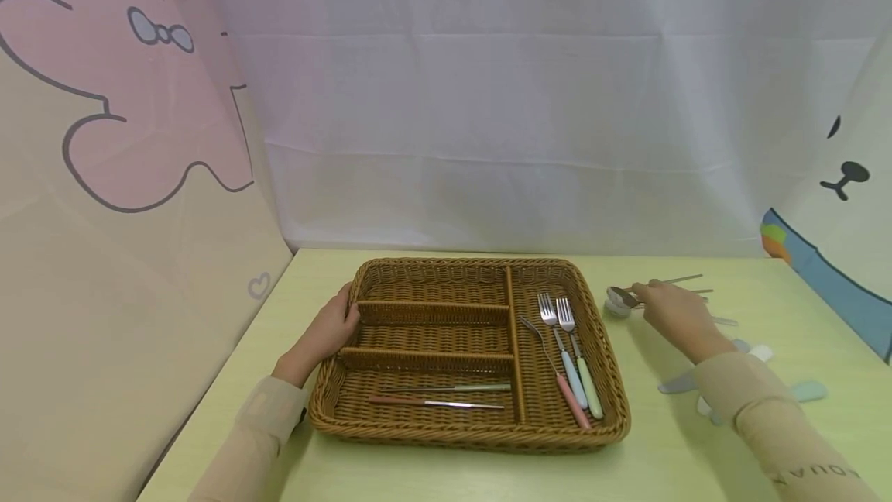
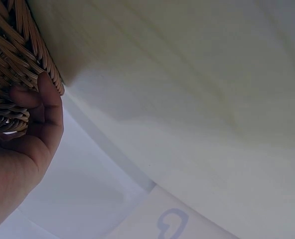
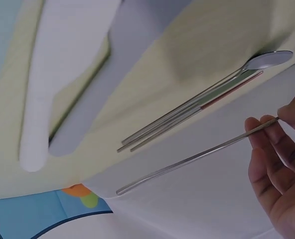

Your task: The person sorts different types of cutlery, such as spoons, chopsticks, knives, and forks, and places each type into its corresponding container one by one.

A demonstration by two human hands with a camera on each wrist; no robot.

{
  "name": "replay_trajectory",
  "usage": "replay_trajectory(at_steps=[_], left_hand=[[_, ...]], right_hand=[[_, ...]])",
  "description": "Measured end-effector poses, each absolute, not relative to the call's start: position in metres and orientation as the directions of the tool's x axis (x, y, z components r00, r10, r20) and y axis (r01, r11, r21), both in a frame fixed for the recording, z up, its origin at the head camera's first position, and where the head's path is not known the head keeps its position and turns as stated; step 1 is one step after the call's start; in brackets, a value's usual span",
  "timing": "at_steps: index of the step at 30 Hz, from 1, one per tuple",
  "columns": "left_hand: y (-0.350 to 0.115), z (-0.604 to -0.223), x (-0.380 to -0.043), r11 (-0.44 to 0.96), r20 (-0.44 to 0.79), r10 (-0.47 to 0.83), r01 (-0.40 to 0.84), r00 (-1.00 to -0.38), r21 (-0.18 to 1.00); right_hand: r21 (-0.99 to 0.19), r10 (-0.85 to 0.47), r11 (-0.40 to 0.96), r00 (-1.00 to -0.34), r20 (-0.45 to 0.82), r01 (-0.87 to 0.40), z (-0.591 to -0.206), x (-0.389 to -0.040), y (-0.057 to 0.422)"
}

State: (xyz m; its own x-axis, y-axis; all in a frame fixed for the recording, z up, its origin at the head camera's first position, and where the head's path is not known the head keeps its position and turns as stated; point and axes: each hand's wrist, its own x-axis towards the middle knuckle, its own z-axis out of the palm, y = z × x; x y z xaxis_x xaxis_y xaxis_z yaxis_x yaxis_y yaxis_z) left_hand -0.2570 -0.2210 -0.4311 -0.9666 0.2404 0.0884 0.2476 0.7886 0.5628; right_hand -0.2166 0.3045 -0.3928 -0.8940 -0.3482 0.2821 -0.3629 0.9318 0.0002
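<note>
My right hand (image 1: 674, 318) pinches a metal spoon (image 1: 625, 297) between thumb and fingers, above the table to the right of the basket. In the right wrist view its thin handle (image 3: 187, 160) reaches away from the fingertips, and the bowl is out of sight. Beneath it lie another spoon (image 3: 269, 60) and thin sticks (image 3: 227, 94) with red and green ends. The left hand (image 1: 333, 325) grips the left rim of a divided brown wicker basket (image 1: 446, 434). Three forks (image 1: 548, 310) with coloured handles lie in its right compartment; two slim chopsticks (image 1: 460, 389) lie in the front left one.
Pale broad-bladed utensils, among them a grey one (image 1: 677, 383) and a green one (image 1: 808, 391), lie on the table (image 1: 648, 471) around the right forearm. A white cloth (image 1: 460, 138) hangs behind, and printed cloths hang at both sides.
</note>
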Motion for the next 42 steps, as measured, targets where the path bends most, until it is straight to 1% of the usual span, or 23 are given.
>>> replay_trajectory(at_steps=[5,13,25,31,39,42], left_hand=[[-0.221,-0.431,-0.258,0.79,0.088,0.239,0.246,-0.967,0.562],[-0.22,-0.429,-0.255,0.786,0.127,0.25,0.277,-0.96,0.553],[-0.221,-0.429,-0.257,0.788,0.084,0.236,0.242,-0.968,0.566],[-0.221,-0.431,-0.258,0.792,0.079,0.235,0.238,-0.969,0.562],[-0.221,-0.431,-0.258,0.779,0.101,0.249,0.261,-0.963,0.57],[-0.221,-0.431,-0.256,0.775,0.105,0.254,0.268,-0.961,0.573]], right_hand=[[0.05,-0.376,0.922,-0.86,0.344,-0.383,-0.385,-0.217,0.291],[0.109,-0.423,0.904,-0.827,0.37,-0.413,-0.371,-0.215,0.265],[0.12,-0.474,0.877,-0.796,0.377,-0.465,-0.363,-0.215,0.225],[0.138,-0.519,0.85,-0.762,0.387,-0.508,-0.363,-0.215,0.205],[0.165,-0.563,0.823,-0.739,0.371,-0.544,-0.365,-0.213,0.178],[0.197,-0.588,0.807,-0.724,0.362,-0.557,-0.365,-0.212,0.168]])
